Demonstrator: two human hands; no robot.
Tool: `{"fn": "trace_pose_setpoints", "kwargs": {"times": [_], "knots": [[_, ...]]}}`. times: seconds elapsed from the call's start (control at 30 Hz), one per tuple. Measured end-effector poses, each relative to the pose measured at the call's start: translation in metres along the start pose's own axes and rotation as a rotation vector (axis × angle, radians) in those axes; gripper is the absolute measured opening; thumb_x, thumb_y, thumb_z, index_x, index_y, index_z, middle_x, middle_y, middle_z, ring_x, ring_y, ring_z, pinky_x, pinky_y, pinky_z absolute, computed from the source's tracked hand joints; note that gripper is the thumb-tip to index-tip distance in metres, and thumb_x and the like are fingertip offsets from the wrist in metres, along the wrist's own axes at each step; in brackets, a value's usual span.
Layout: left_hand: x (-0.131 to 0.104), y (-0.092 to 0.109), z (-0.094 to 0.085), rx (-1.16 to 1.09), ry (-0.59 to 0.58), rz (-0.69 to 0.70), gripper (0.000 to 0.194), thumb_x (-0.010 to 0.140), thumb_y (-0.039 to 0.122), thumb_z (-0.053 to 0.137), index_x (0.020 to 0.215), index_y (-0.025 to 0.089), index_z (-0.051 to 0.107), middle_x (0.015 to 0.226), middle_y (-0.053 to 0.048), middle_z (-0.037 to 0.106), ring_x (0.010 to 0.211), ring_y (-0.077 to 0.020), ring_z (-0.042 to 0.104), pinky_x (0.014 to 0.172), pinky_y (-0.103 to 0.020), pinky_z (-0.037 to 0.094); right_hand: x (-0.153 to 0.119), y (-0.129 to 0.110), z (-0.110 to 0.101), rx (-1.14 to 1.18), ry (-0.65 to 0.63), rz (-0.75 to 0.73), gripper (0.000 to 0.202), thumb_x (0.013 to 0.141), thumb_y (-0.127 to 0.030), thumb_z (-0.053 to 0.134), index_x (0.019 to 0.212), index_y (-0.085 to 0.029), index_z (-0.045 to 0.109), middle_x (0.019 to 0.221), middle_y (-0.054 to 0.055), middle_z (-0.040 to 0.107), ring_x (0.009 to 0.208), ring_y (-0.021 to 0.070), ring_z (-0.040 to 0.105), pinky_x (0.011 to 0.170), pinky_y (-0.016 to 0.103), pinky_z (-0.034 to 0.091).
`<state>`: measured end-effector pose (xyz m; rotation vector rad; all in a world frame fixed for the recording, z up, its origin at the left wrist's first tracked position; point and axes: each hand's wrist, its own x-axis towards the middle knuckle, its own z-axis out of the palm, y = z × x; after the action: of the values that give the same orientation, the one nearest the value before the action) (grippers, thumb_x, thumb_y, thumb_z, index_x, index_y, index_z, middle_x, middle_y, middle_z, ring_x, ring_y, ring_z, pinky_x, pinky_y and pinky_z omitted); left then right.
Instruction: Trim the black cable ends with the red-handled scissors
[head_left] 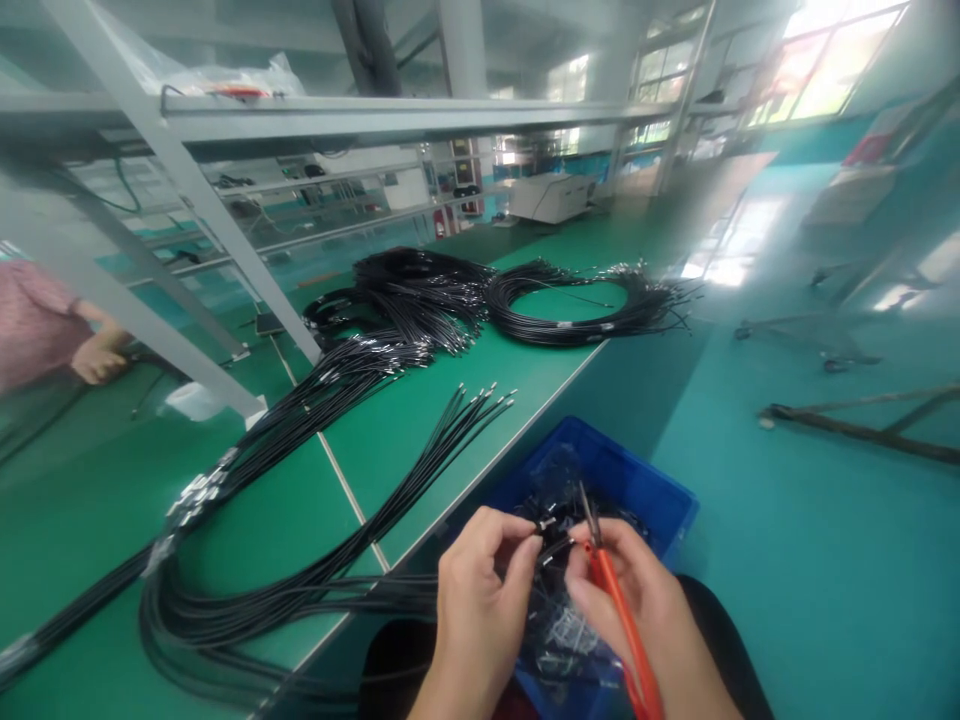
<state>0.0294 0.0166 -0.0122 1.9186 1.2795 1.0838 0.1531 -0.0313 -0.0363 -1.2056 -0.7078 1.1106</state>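
Note:
My left hand [487, 590] pinches the end of a black cable between thumb and fingertips, over a blue bin. My right hand [637, 590] holds an orange-handled hand tool [626, 620] with narrow pointed jaws, like pliers or snips; its jaws point up and away. Thumb and forefinger of that hand also come close to a small cable end [568, 541] facing my left hand. Whether they grip it is unclear. Below both hands, the blue bin [679, 505] holds dark cable pieces and clear plastic scraps. A bundle of black cables [300, 590] curves across the bench toward my left wrist.
On the green bench [420, 480] lie a coiled cable bundle [555, 330], piled cables [420, 285] and a long bundle tied with clear wrap [199, 500]. A grey shelf frame [217, 240] rises at left. Another person's hand [101, 360] is beyond it. Teal floor lies right.

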Motion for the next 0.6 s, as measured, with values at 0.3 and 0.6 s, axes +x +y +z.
{"fn": "trace_pose_setpoints", "kwargs": {"times": [0.3,0.6], "knots": [[-0.007,0.007,0.002,0.109,-0.057,0.056,0.013,0.08,0.018,0.055,0.07,0.02,0.062,0.064,-0.001,0.058,0.058,-0.0147,0.055,0.055,-0.023,0.041,0.015,-0.019,0.015,0.098,0.04,0.095,0.036,0.062,-0.026,0.077,0.09,-0.021,0.053,0.063,-0.006,0.056,0.055,0.0114,0.054,0.053,0.021,0.045],[-0.002,0.002,-0.002,-0.064,-0.114,-0.106,0.009,0.079,0.019,0.057,0.071,0.019,0.061,0.068,0.0,0.06,0.062,-0.0139,0.055,0.057,-0.022,0.041,0.015,-0.01,0.019,0.036,0.105,0.042,0.041,0.054,-0.034,0.079,0.085,-0.022,0.055,0.065,-0.002,0.061,0.061,0.0173,0.06,0.06,0.029,0.05]]}}
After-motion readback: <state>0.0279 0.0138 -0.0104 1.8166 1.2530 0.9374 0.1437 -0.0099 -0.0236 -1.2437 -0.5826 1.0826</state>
